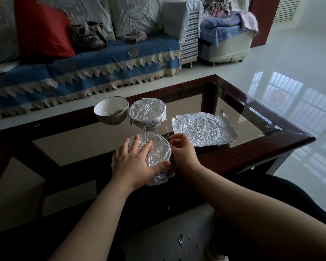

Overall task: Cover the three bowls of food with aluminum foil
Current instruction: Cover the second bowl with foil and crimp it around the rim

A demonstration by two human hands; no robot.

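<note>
foil-wrapped near bowl (154,159) sits at the near edge of the glass table (299,138), about midway along it. left hand (134,162) lies flat on its top, fingers spread and straight, thumb pressing the foil at the rim on the near side; pressing, not grasping. right hand (183,149) is against the bowl's right side, fingers curled inward; whether it pinches the foil skirt or holds nothing, i cannot tell, since the fingertips are turned away. second wrapped bowl (148,114) stands just beyond the first, toward the far edge. uncovered bowl (111,110), white, with some food remnants low inside, touches or nearly touches it on the left; the gap is too fine to judge. loose foil sheet (203,129) lies flat near the right edge, crumpled, with a round impression in it, just beside the right hand and well apart from the open bowl. judgement: two bowls done or nearly done, one left. the coming move turns on this: the sheet lies to the right of the right hand, the bare bowl lies up-left beyond the left hand, so sheet and bowl sit on opposite sides of the wrapped pair. right hand is nearer the sheet, left nearer the bowl. sheet's long axis runs roughly along the table's length. hidden: contents of both wrapped bowls, the near bowl's underside, how tightly foil is tucked beneath. small foil scraps (181,239) lie on a pale seat below the table edge.
</note>
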